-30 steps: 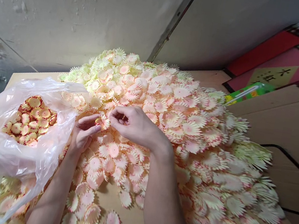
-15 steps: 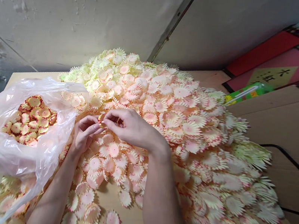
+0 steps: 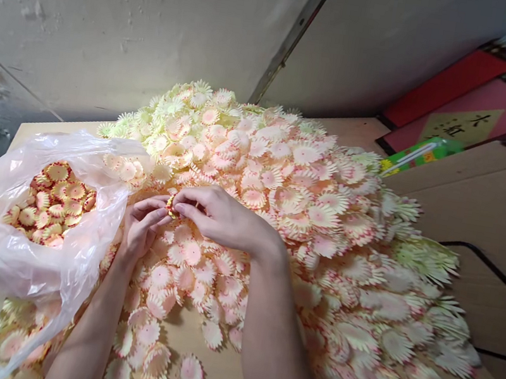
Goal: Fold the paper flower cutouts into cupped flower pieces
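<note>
A big heap of pink and cream paper flowers (image 3: pixel 292 183) covers the wooden table (image 3: pixel 224 371). Above the heap's near left part, my left hand (image 3: pixel 140 229) and my right hand (image 3: pixel 217 215) meet fingertip to fingertip. Together they pinch one small paper flower (image 3: pixel 171 203), mostly hidden between the fingers. A clear plastic bag (image 3: pixel 26 256) at the left, just beside my left hand, holds several smaller flowers with red and yellow edges (image 3: pixel 52 199).
A grey wall rises behind the table. At the right lie a red framed board with a yellow label (image 3: pixel 466 114), a green packet (image 3: pixel 419 153) and brown cardboard (image 3: pixel 494 208) with a black cable across it.
Both hands have drawn closer together and a little to the left, closing round the small flower, which showed more plainly a second ago.
</note>
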The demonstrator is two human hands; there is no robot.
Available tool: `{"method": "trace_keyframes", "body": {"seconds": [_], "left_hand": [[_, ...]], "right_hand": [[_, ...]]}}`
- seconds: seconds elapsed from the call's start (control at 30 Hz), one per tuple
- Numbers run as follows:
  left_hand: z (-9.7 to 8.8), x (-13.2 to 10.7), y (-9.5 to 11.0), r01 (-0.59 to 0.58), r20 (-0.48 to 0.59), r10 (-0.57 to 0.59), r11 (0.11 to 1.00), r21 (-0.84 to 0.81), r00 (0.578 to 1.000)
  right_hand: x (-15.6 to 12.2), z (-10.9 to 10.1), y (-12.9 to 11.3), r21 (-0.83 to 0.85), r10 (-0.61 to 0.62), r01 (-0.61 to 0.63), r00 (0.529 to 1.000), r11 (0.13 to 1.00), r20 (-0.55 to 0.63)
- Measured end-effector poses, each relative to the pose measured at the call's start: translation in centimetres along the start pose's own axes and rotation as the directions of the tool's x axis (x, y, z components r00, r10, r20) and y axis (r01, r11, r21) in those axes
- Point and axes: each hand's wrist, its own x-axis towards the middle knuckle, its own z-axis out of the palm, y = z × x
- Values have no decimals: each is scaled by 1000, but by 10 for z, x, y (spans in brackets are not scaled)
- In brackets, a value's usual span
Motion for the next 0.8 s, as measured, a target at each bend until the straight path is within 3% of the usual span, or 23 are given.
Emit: {"method": "trace_keyframes", "body": {"seconds": [0.3, 0.8], "left_hand": [[0, 1, -1, -28, -4, 28, 999, -32, 1000], [-1, 1, -2, -58, -45, 58, 998, 2, 997]], "right_hand": [[0, -2, -6, 43, 50, -50, 999, 998, -9], [1, 0, -3, 7, 18, -18, 1000, 1000, -8]]}}
